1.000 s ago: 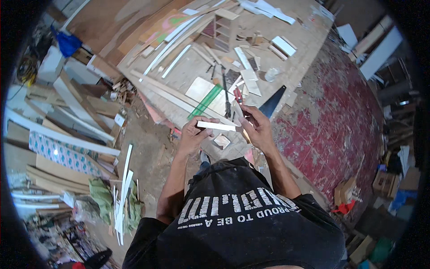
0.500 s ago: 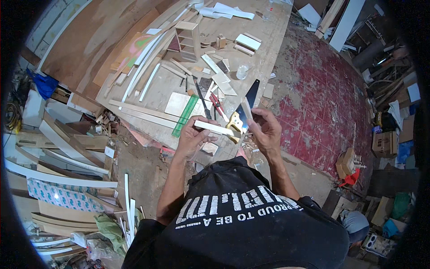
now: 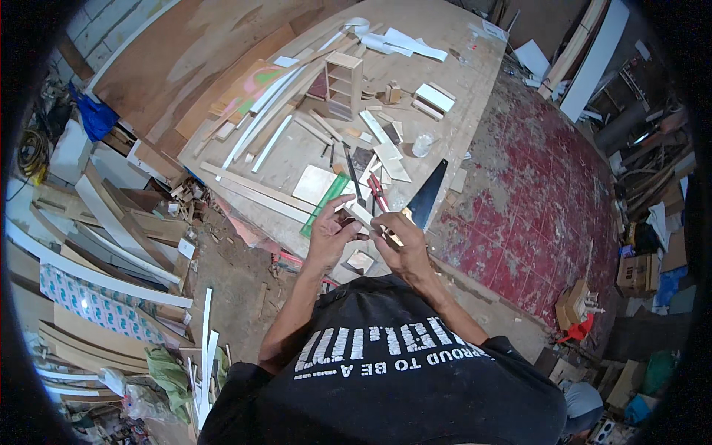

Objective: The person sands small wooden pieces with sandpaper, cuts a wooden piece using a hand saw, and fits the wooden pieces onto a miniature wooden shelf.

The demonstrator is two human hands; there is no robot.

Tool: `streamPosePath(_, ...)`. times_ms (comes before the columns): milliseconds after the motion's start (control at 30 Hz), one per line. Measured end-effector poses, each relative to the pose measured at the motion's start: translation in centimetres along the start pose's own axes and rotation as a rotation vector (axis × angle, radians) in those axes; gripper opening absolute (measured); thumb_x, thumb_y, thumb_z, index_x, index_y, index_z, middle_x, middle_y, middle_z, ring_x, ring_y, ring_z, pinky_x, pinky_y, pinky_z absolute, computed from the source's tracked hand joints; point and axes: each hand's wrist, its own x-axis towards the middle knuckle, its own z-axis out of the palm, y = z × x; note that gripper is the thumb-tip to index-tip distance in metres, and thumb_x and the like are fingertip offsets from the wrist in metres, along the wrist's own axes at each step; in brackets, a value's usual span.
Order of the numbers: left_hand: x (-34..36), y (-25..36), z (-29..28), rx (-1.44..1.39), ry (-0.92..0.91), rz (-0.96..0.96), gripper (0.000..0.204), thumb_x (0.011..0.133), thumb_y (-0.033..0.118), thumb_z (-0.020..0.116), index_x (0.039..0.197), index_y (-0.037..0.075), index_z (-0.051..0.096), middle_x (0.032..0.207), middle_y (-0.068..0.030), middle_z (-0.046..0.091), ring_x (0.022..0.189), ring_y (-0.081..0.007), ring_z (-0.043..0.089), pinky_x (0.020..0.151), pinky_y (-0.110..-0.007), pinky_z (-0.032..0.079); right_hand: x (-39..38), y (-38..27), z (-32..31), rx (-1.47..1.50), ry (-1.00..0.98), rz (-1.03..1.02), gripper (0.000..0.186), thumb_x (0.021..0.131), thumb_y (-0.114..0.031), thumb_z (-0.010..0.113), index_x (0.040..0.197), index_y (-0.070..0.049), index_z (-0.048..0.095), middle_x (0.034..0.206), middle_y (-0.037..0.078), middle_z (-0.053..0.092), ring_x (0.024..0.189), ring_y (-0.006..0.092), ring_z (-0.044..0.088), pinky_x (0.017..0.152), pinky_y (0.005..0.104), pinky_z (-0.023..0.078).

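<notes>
At the near edge of the worktable, my left hand (image 3: 332,236) grips a short white wooden strip (image 3: 359,211), angled away from me. My right hand (image 3: 401,243) pinches at the strip's right end, close to my left; whether it also holds a second piece is hidden. A green ruler (image 3: 322,208) lies just behind my left hand. A black-bladed handsaw (image 3: 428,189) lies beside my right hand, its yellow handle mostly covered. Red-handled pliers (image 3: 378,191) and a dark long tool lie among wood offcuts just beyond my hands.
The worktable (image 3: 475,96) carries a small wooden shelf (image 3: 343,85), long strips, paper and a clear cup (image 3: 423,145). Leaning boards (image 3: 111,230) crowd the left. The red floor (image 3: 519,222) runs along the right, with cardboard boxes (image 3: 575,304) and piled timber beyond.
My right hand has moved left and turned inward toward my left hand. The white strip has swung from crosswise to angled away from me.
</notes>
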Motion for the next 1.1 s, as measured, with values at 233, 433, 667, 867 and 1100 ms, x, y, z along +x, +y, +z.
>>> streamPosePath(233, -0.4, 0.4, 0.3, 0.047, 0.091, -0.029, 0.054, 0.090, -0.001, 0.066, 0.140, 0.002, 0.047, 0.107, -0.0115, 0.068, 0.088, -0.0136, 0.066, 0.067, -0.029, 0.062, -0.5, 0.0, 1.3, 0.124, 0.059, 0.190, 0.024, 0.083, -0.002, 0.072, 0.106, 0.000, 0.068, 0.097, 0.013, 0.068, 0.080, 0.0181, 0.066, 0.066, 0.0272, 0.050)
streamPosePath(433, -0.6, 0.1, 2.0, 0.158, 0.144, 0.041, 0.052, 0.089, 0.003, 0.069, 0.137, 0.001, 0.049, 0.097, -0.0105, 0.069, 0.081, -0.0110, 0.065, 0.053, -0.023, 0.057, -2.2, 1.9, 2.1, 0.309, 0.112, 0.374, 0.027, 0.085, -0.005, 0.073, 0.111, 0.001, 0.069, 0.099, 0.009, 0.069, 0.081, 0.0110, 0.061, 0.068, 0.0231, 0.048)
streamPosePath(667, -0.7, -0.5, 3.0, 0.150, 0.140, 0.067, 0.051, 0.089, 0.003, 0.070, 0.135, 0.001, 0.050, 0.095, -0.0099, 0.069, 0.080, -0.0109, 0.064, 0.051, -0.023, 0.055, -2.8, 1.7, 1.3, 0.403, 0.117, 0.514, 0.026, 0.087, -0.007, 0.073, 0.111, 0.001, 0.070, 0.100, 0.007, 0.068, 0.079, 0.0079, 0.057, 0.068, 0.0213, 0.046)
streamPosePath(867, -1.0, -1.1, 3.4, 0.149, 0.136, 0.067, 0.049, 0.089, 0.004, 0.069, 0.134, 0.001, 0.052, 0.097, -0.0107, 0.069, 0.081, -0.0116, 0.064, 0.051, -0.023, 0.056, -3.1, 1.6, 0.6, 0.370, 0.089, 0.502, 0.028, 0.086, -0.007, 0.073, 0.112, 0.002, 0.070, 0.099, 0.007, 0.068, 0.079, 0.0080, 0.057, 0.067, 0.0208, 0.044)
streamPosePath(1100, -1.2, -2.3, 4.2, 0.117, 0.145, 0.031, 0.048, 0.090, 0.005, 0.069, 0.134, 0.001, 0.052, 0.099, -0.0102, 0.069, 0.082, -0.0122, 0.066, 0.053, -0.024, 0.057, -3.4, 1.6, -0.8, 0.240, 0.030, 0.444, 0.030, 0.086, -0.006, 0.072, 0.115, 0.001, 0.069, 0.101, 0.008, 0.068, 0.082, 0.0103, 0.057, 0.068, 0.0215, 0.044)
